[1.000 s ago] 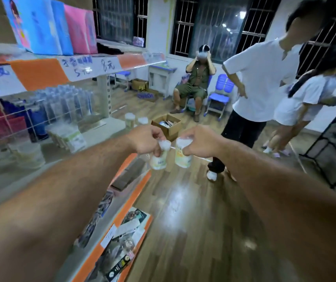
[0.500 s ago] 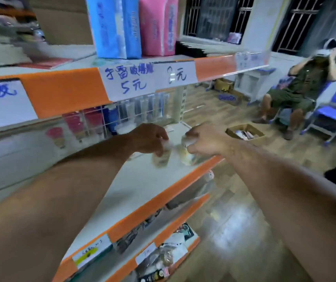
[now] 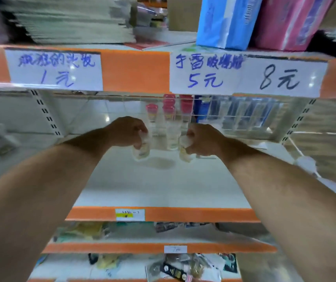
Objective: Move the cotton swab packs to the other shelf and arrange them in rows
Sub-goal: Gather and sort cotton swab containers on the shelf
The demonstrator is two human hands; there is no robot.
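Note:
My left hand [image 3: 127, 131] grips a small clear cylindrical cotton swab pack [image 3: 141, 152] from above, held just over the white shelf [image 3: 163, 190]. My right hand [image 3: 202, 140] grips a second pack [image 3: 185, 153] the same way, a little to the right. Both packs hang over the middle of the shelf, near its back. Behind them, against the wire mesh, stand more swab packs with pink lids [image 3: 169, 123]. Motion blur hides the labels.
The upper shelf edge [image 3: 136, 68] with paper price tags hangs close above my hands. Blue and pink tissue packs [image 3: 224, 21] sit on top. Clear packaged goods [image 3: 244, 115] fill the back right. Lower shelves hold assorted packets [image 3: 183, 267].
My view swung left from the room and people to face the shelf. Both hands carried their packs from over the floor in over the white shelf, toward the back.

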